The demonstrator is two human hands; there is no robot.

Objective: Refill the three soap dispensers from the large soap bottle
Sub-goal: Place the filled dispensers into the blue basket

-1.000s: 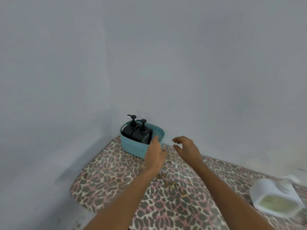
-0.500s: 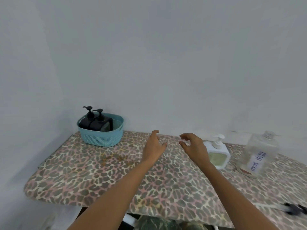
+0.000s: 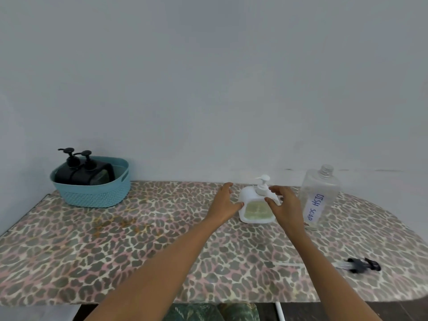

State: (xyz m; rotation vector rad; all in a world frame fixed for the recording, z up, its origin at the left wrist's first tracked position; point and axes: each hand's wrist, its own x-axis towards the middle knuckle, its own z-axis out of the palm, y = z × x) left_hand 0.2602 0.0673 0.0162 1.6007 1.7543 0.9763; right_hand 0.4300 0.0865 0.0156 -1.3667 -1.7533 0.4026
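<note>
From the head view, we have both hands out over the desk [image 3: 162, 239] on either side of the white dispenser [image 3: 256, 210]. The left hand [image 3: 223, 205] has its fingers apart, thumb just at the dispenser's left edge. The right hand [image 3: 286, 206] hovers in front, fingers spread and loosely curled near the pump, clamped on nothing.

The risk, as we see it: the clear DISH SOAP bottle [image 3: 319, 193] stands uncapped just beside the right wrist, so a careless sweep could knock it over. A one-sided grab could also skid the white dispenser on the patterned cover.

The count: 3 dispensers, with 1 white here and 2 black dispensers [image 3: 78, 169] in 1 teal basket [image 3: 97, 195] far left. We also count 1 clear bottle and 1 loose black pump [image 3: 362, 266] lying at the right.
</note>
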